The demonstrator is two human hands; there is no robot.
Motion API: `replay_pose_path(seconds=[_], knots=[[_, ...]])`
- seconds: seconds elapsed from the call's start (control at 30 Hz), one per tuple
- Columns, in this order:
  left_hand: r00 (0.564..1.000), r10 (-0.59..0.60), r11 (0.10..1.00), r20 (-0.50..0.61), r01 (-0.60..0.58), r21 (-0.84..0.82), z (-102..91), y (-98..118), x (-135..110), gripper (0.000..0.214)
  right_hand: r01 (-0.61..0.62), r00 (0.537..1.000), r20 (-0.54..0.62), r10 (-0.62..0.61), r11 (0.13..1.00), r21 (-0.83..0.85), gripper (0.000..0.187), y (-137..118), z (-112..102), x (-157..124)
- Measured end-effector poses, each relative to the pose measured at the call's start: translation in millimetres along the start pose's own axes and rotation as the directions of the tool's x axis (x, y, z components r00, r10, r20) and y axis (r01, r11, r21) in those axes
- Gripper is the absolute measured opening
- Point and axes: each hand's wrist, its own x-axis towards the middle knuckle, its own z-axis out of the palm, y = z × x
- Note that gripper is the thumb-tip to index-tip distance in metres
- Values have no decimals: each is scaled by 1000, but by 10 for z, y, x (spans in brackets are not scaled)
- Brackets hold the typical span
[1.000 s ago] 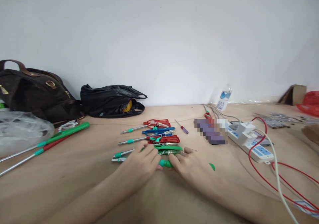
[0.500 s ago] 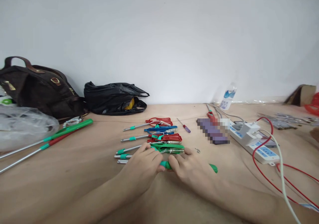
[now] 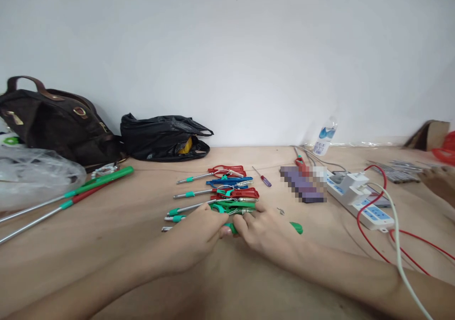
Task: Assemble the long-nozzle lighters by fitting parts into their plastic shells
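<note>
Both hands are on the nearest green-handled long-tube lighter (image 3: 296, 228), which lies level near the table's front. My left hand (image 3: 202, 227) closes around it by the teal collar, with the metal tube tip showing to its left. My right hand (image 3: 265, 227) grips the green handle, fingers bent over it; most of the body is hidden under both hands. Just beyond lie several more lighters in a stack of rows: a green one (image 3: 245, 205), a red one (image 3: 241, 193), a blue one (image 3: 227, 182) and another red one (image 3: 231, 170), with wires and clear parts exposed.
A purple-handled screwdriver (image 3: 266, 181) and small screws (image 3: 280, 211) lie to the right, near a pixelated purple item (image 3: 302, 187). Farther right are a power strip (image 3: 377, 218) with cables and several metal rods (image 3: 398, 173). A black plastic bag (image 3: 156, 137) and dark handbag (image 3: 64, 130) stand at left.
My left hand has moved slightly left along the lighter, and the lighter has shifted slightly left. The view has tilted a little. At far right a brownish shape shows more.
</note>
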Motion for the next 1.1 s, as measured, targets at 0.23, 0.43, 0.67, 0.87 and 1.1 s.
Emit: replay_pose_path(seconds=[0.23, 0.43, 0.67, 0.87, 1.1], knots=[[997, 83, 896, 0, -75, 438, 219, -61, 36, 23, -175, 979, 133, 153, 969, 177, 15, 86, 128, 14], [983, 182, 867, -31, -146, 477, 174, -56, -30, 28, -74, 997, 37, 70, 986, 147, 13, 90, 64, -41], [982, 186, 943, 23, -185, 277, 43, -33, -13, 30, 31, 997, -77, -31, 999, -8, 22, 15, -102, -64], [940, 297, 821, -166, -163, 547, 115, 65, 11, 33, 22, 999, -27, -21, 999, 29, 20, 55, -148, -57], [943, 283, 757, -174, -108, 644, 122, 140, -2, 34, -7, 997, -74, 16, 993, 117, 17, 67, -71, -31]])
